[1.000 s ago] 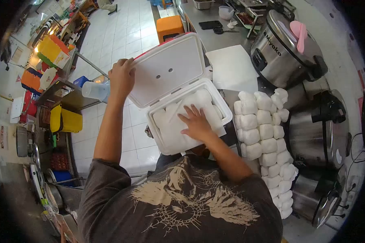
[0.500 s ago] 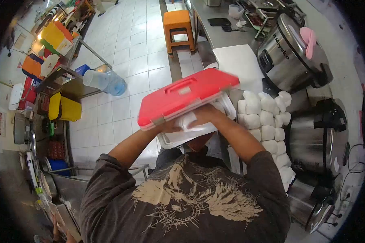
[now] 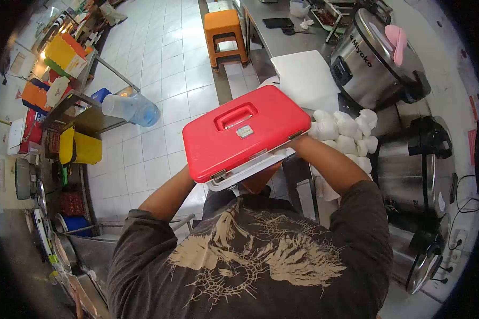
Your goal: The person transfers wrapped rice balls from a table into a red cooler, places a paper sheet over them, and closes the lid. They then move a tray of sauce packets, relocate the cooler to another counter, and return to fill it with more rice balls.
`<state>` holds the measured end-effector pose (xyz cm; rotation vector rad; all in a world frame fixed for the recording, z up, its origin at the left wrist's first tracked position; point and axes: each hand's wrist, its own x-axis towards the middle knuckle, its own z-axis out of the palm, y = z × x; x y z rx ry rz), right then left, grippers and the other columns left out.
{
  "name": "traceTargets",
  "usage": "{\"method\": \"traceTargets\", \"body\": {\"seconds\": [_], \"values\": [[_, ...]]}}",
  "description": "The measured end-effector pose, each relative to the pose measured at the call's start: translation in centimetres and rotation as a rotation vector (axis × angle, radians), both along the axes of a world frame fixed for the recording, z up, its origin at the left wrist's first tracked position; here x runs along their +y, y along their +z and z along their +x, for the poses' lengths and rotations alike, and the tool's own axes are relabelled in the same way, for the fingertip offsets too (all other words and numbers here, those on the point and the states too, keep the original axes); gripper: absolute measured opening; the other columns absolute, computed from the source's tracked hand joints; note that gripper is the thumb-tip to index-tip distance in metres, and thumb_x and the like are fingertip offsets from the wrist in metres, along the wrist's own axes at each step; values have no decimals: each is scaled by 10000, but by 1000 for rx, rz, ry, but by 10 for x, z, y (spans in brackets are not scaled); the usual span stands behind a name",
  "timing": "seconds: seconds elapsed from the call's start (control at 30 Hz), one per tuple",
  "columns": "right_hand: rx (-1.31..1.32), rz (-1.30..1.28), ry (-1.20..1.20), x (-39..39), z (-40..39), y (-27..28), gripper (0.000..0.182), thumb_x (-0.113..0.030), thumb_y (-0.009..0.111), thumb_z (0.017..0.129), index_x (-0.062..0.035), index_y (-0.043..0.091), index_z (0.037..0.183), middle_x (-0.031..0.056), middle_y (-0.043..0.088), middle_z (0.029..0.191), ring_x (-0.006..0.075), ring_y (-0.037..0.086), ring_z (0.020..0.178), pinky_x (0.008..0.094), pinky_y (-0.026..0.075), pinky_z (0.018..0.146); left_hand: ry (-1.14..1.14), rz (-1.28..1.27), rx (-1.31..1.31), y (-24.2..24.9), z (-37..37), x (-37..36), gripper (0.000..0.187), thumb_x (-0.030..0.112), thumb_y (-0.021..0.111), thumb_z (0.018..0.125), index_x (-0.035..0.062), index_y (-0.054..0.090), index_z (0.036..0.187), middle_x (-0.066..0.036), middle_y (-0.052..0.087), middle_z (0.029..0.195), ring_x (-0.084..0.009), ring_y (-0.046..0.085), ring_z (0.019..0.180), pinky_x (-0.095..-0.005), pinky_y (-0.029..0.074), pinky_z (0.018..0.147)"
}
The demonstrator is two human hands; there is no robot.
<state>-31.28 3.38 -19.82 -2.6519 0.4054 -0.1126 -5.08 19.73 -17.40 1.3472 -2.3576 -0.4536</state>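
Red cooler-box lid [image 3: 266,135] poised slightly raised over white cooler-box body [image 3: 247,171] before the torso, 2 hands hidden beneath, whether open or gripping cannot be told, white bundles [image 3: 347,126] massed at right

Red lid [image 3: 250,139] over white box [image 3: 250,171] — stool [image 3: 223,21] beyond.
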Motion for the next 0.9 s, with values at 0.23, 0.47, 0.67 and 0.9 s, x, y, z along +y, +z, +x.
{"method": "traceTargets", "body": {"seconds": [0.23,0.47,0.67,0.9], "values": [[49,70,-18,-7,-24,4,750,-455,713,840,-160,456,1480,207,397,1541,405,347,1432,463,311,1182,-8,11,19,0,0,-2,510,143,728,795,104,615,1290,-157,562,1384,-381,516,1302,-504,422,1087],[98,32,-210,51,-63,39,534,-363,635,930,-46,548,1350,261,550,1369,404,490,1316,499,370,1128,-5,20,30,2,1,1,523,141,729,789,104,610,1297,-157,563,1385,-383,517,1301,-505,427,1085],[156,276,-330,75,-52,52,574,-373,673,913,-23,551,1352,308,531,1364,443,493,1299,496,393,1096,-13,29,40,1,5,5,535,139,729,783,104,606,1302,-157,564,1387,-385,518,1301,-506,431,1083],[-162,303,-418,70,-46,63,547,-311,748,862,-45,600,1316,260,612,1285,421,535,1267,452,407,1089,-28,54,70,2,11,10,548,137,730,777,104,601,1308,-157,565,1389,-386,520,1300,-507,436,1081]]}}
